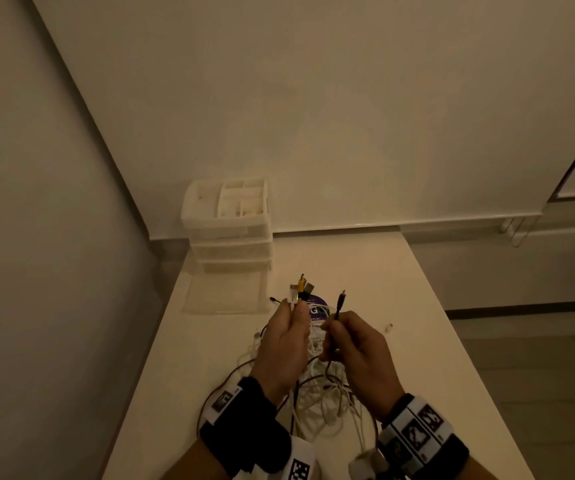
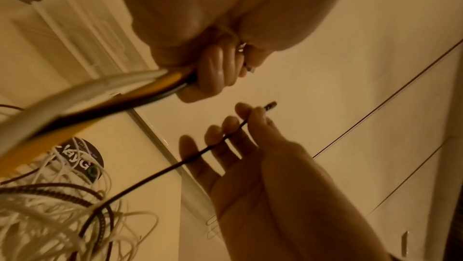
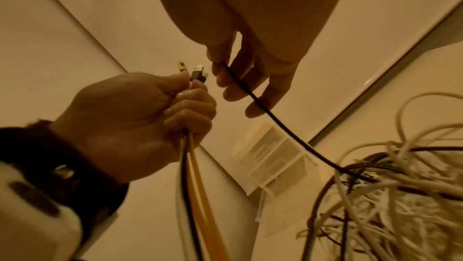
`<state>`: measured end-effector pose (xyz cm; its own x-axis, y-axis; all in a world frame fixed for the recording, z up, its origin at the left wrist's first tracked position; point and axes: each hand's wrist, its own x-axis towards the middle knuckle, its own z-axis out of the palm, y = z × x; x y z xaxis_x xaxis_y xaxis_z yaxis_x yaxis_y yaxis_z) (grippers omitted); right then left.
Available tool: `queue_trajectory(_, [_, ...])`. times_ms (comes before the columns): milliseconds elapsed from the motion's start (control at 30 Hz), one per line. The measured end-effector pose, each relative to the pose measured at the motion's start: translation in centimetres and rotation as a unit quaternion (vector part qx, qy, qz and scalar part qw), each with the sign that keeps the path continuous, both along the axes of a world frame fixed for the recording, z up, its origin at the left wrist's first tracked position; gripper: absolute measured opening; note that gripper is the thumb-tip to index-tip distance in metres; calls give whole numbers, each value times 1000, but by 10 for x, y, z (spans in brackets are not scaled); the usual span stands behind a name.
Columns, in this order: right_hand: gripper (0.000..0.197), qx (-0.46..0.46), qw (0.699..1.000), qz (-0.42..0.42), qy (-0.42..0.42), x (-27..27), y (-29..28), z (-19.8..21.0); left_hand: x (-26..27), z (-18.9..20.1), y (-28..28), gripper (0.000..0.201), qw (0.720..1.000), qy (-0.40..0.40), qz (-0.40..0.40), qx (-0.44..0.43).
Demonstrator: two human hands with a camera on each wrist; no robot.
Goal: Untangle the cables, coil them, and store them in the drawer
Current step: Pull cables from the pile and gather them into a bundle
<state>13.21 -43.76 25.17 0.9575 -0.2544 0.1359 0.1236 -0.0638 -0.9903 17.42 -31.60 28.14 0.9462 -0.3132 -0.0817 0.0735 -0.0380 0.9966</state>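
Gathering plug ends: left hand (image 1: 284, 344) grips several cables (image 3: 190, 176); right hand (image 1: 358, 355) pinches black cable (image 2: 160, 174). Draw it slowly toward twelve o'clock, clear of the tangle (image 1: 320, 393).

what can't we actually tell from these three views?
- Drawer unit: head view is dim, so its drawers' contents are unreadable; blurred in both wrist views.
- Cable tangle: both hands cover its middle in the head view; cable count unclear.
- Left hand bunch: connector types too small.
- Right hand dark cable: its far end is lost in the tangle.
- Round label: cables cross its text.
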Motion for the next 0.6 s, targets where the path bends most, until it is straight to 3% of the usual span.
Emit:
queue_trajectory(133, [26,-41,999,-12,-22,12,8,14,1,7,-6,25,999,-41,-27,-15])
queue_trajectory(267, [22,-123,991,-53,-28,20,10,9,7,2,-14,25,997,-70,22,12])
queue_trajectory(433, [17,-165,982,-81,-28,26,12,9,15,-3,-26,27,998,-33,61,-4])
queue_trajectory(600, [19,-206,970,-104,-74,22,9,13,25,-8,-32,29,993,-90,80,13])
